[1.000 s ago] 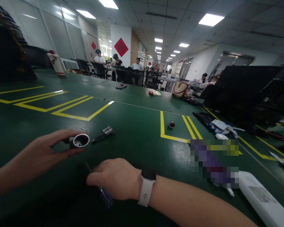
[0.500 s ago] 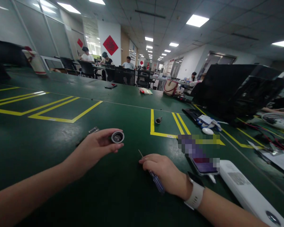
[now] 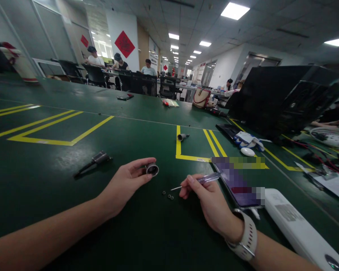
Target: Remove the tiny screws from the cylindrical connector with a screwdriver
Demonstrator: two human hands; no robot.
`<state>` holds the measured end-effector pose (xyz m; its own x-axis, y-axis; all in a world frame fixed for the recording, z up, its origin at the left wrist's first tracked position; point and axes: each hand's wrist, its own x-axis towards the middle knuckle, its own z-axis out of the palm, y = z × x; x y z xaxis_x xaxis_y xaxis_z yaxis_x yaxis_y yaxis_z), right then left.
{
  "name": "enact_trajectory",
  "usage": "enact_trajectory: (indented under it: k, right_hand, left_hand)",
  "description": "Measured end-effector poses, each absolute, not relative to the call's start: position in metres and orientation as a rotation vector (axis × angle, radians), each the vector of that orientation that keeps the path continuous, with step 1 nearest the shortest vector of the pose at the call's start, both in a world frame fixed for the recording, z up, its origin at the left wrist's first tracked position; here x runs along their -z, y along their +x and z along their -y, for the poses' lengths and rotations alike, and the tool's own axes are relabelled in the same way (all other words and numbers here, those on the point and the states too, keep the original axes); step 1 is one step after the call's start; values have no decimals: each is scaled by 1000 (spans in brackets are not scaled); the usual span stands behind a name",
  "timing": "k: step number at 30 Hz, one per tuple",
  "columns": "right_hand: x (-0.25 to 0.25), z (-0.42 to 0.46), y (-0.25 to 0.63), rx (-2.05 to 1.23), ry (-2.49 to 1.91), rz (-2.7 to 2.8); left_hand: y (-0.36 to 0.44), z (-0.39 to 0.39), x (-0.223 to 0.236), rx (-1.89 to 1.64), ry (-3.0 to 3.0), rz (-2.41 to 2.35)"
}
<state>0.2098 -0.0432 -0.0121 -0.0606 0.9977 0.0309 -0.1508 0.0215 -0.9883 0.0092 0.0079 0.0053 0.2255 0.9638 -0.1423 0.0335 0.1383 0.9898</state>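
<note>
My left hand [image 3: 128,179] grips a small metal cylinder [image 3: 152,169] between thumb and fingers, just above the green table [image 3: 147,124]. My right hand [image 3: 207,197] pinches a thin screwdriver [image 3: 199,180] with a clear handle; its tip points left toward a few tiny dark screws [image 3: 167,194] lying on the table between my hands. A white watch sits on my right wrist.
A dark metal part [image 3: 94,160] lies to the left, another small cylinder [image 3: 182,136] sits by yellow floor-style markings. A phone [image 3: 238,184] and a white box [image 3: 298,227] lie at right, with a mouse [image 3: 248,151] and a black monitor [image 3: 282,99] behind. People sit at far desks.
My right hand has lifted the screwdriver off the table and turned it sideways. My left hand stays forward with the cylinder. Small screws now show on the table; the view has shifted right.
</note>
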Motion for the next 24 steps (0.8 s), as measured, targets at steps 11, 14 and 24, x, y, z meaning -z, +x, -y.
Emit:
enact_trajectory:
  k: [11, 14, 24]
  right_hand:
    - [11, 46, 205, -1174, -1217, 1496]
    - [10, 47, 206, -1103, -1226, 1596]
    - [8, 54, 203, -769, -1116, 1824]
  left_hand:
    - [13, -5, -1, -919, 1218, -1062]
    - [13, -5, -1, -920, 1208, -1073]
    - [14, -3, -2, -950, 1208, -1082]
